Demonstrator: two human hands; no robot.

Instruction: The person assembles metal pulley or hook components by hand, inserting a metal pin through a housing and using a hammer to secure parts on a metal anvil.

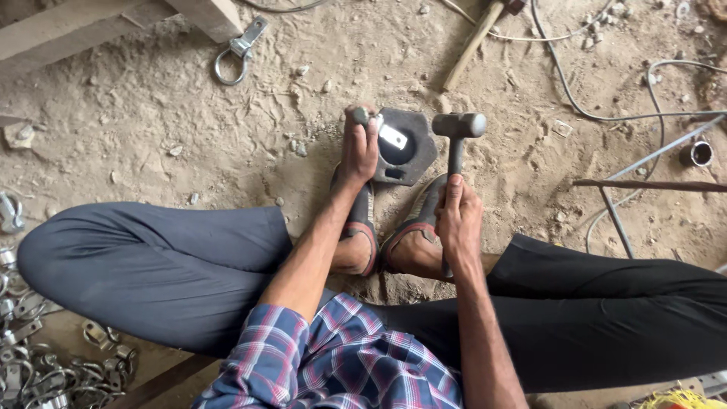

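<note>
Left hand (359, 148) pinches the strip (391, 136) on the block (409, 148); right hand (457, 220), grip wrapped round the hammer (457, 129), should strike squarely, clear of fingertips.

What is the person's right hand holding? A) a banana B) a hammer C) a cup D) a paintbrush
B: the right hand wraps the handle of a hammer, whose metal head is raised beside the dark metal block where the left hand holds a small piece.
</note>
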